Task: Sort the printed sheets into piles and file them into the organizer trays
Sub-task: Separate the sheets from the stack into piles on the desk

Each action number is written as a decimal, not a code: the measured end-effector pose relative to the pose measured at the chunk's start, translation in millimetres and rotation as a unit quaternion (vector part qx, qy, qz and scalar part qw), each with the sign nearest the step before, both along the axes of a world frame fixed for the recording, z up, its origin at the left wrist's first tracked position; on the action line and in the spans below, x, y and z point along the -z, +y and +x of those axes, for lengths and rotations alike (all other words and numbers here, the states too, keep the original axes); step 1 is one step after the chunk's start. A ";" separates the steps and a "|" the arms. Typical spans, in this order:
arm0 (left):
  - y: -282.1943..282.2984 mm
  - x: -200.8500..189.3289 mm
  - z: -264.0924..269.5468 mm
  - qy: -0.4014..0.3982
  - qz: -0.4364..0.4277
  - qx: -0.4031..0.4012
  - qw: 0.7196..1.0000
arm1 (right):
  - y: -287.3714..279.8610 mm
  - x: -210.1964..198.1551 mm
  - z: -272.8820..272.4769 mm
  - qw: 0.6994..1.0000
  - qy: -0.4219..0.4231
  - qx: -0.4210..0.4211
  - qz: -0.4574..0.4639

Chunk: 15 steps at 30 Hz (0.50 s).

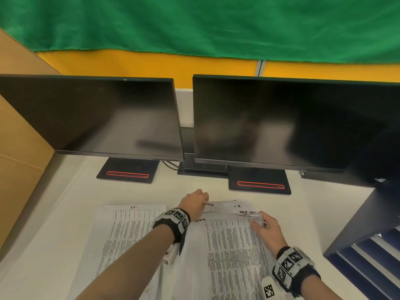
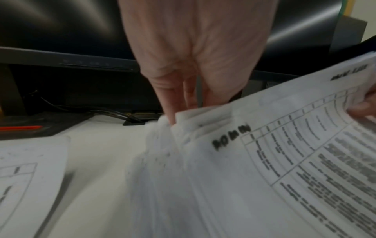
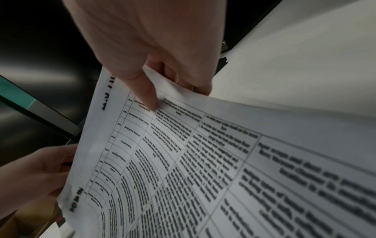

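Head view. Sorting is under way; filing, as far as I can judge, is not yet begun. One pile of printed sheets (image 1: 129,230) lies flat on the white tabletop (image 1: 71,191), left of the person's arms. A thicker unsorted stack (image 1: 233,241) sits just beside it to the right, its far edge lifted. Left hand (image 1: 194,202) reaches over that far edge at the top left corner; right hand (image 1: 267,228) holds the top right corner. The organizer trays (image 1: 368,252), dark blue, stand at the right edge of the tabletop; I see no sheet plainly in them, though most of the unit is out of frame. Two dark monitors (image 1: 104,118) stand behind.

Left wrist view. Blurred. Left hand fingers (image 2: 168,103) dig into the fanned far edge of the stack, curled in between the sheets, separating a few from the rest.

Right wrist view. Right hand thumb (image 3: 146,90) presses on top of the printed table while the fingers curl beneath: a pinch on the raised corner.

Estimate: one pile started, bulk of the stack left to sort, all filing left.
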<state>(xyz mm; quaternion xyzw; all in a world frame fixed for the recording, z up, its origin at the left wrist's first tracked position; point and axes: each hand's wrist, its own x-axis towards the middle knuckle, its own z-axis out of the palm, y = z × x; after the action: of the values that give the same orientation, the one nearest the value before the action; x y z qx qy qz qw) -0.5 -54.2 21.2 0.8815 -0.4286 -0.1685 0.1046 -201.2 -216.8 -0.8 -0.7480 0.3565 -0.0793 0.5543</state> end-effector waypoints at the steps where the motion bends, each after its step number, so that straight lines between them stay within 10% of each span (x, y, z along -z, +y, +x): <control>1: 0.0 -0.9 1.0 -0.010 -0.005 0.003 1.000 | -1.3 4.4 -0.9 1.000 0.006 0.003 0.002; 15: 13.9 -18.3 13.7 -0.147 0.058 0.054 0.986 | -5.3 -2.5 -3.7 0.999 0.014 0.008 0.038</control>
<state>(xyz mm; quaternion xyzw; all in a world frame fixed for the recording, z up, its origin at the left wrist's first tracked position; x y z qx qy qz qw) 13.2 -40.3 39.5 0.8769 -0.4755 -0.0667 -0.0203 -204.9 -222.1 1.7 -0.7245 0.3735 -0.0595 0.5763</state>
